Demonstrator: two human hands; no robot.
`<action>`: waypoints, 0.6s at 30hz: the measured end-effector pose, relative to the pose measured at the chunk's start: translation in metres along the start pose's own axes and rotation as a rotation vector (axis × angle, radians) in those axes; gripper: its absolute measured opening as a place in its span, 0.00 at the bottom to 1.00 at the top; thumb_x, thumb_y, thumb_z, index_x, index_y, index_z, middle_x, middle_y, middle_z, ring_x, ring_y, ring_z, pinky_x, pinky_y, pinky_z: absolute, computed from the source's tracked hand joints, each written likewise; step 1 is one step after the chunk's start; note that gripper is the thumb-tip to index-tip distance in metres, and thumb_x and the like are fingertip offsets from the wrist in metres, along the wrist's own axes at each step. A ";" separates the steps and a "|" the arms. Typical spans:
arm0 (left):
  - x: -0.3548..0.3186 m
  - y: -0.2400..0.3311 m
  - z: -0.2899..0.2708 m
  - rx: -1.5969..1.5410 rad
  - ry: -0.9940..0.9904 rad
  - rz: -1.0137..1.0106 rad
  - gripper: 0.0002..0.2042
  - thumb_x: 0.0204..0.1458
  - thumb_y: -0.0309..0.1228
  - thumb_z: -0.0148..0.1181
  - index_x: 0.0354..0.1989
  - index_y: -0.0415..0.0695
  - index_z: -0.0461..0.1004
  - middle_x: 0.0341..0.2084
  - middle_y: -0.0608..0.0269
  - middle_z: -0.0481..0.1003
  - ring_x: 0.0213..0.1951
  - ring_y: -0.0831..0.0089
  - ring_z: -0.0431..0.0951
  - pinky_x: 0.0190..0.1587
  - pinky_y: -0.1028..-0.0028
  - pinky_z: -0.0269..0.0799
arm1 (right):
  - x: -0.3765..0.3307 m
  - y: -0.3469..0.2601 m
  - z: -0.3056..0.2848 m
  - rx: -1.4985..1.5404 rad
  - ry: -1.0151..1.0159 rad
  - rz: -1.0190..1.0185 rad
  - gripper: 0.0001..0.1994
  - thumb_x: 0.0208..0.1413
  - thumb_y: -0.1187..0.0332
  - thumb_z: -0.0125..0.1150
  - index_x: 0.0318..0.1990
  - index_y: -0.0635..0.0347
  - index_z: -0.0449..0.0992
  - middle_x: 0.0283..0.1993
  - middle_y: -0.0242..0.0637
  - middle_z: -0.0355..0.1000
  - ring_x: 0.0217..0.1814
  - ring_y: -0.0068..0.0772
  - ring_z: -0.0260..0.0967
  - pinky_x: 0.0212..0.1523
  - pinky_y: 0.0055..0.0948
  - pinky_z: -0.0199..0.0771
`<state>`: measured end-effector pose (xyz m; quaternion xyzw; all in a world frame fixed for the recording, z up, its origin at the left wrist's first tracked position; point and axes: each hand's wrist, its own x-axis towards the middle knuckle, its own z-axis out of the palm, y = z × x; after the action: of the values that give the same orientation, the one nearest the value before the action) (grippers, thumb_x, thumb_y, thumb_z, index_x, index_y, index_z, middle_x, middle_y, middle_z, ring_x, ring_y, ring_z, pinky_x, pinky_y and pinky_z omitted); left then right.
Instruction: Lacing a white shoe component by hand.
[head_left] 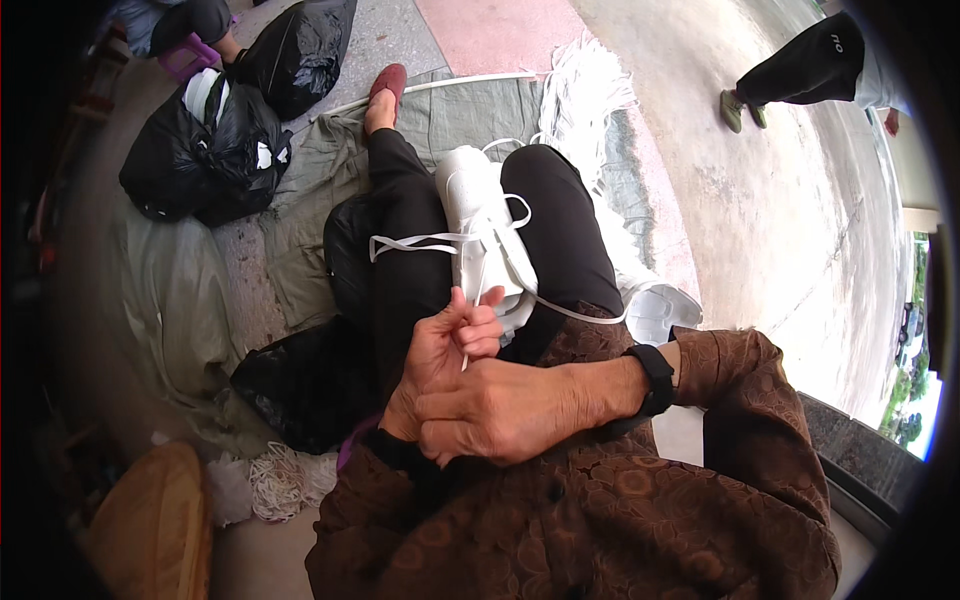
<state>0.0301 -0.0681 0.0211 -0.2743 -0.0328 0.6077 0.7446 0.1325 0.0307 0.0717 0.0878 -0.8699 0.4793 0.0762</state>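
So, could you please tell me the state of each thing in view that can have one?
left hand: closed, pinching a thin white strip
right hand: curled, lying over the left hand, grip unclear
white bundle: resting on the lap, tied round with white straps
black bags: lying on the ground, tied shut
pile of white strips: loose on the green sheet

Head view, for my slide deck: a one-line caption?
Left hand pinches a white strap over the lap; right hand rests below it.
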 end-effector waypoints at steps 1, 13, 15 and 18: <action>-0.001 0.008 -0.011 0.006 -0.006 0.002 0.20 0.69 0.41 0.41 0.53 0.32 0.66 0.28 0.65 0.70 0.26 0.78 0.70 0.33 0.78 0.70 | 0.004 -0.006 0.000 -0.078 -0.076 -0.114 0.10 0.56 0.68 0.63 0.41 0.63 0.73 0.41 0.43 0.71 0.47 0.38 0.74 0.48 0.33 0.77; 0.002 0.010 -0.013 0.141 0.260 0.305 0.11 0.67 0.35 0.47 0.39 0.40 0.71 0.14 0.76 0.59 0.14 0.83 0.53 0.20 0.79 0.51 | 0.014 0.108 -0.085 -0.692 -0.087 0.030 0.07 0.44 0.69 0.67 0.31 0.54 0.76 0.40 0.31 0.70 0.46 0.36 0.66 0.41 0.34 0.65; 0.001 0.008 -0.012 0.136 0.262 0.306 0.12 0.67 0.35 0.47 0.38 0.39 0.71 0.14 0.75 0.59 0.14 0.83 0.52 0.20 0.79 0.50 | 0.009 0.113 -0.088 -0.701 -0.020 -0.050 0.06 0.43 0.70 0.65 0.29 0.55 0.73 0.33 0.30 0.67 0.40 0.36 0.65 0.39 0.35 0.62; -0.008 0.013 -0.010 0.237 0.176 0.382 0.09 0.64 0.31 0.49 0.33 0.41 0.69 0.13 0.75 0.57 0.14 0.83 0.52 0.19 0.79 0.50 | -0.016 0.118 -0.072 -0.686 0.011 -0.097 0.13 0.42 0.73 0.62 0.39 0.60 0.77 0.38 0.35 0.71 0.45 0.39 0.68 0.46 0.37 0.69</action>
<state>0.0208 -0.0774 0.0090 -0.2380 0.1563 0.7108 0.6432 0.1245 0.1552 0.0100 0.0958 -0.9748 0.1554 0.1284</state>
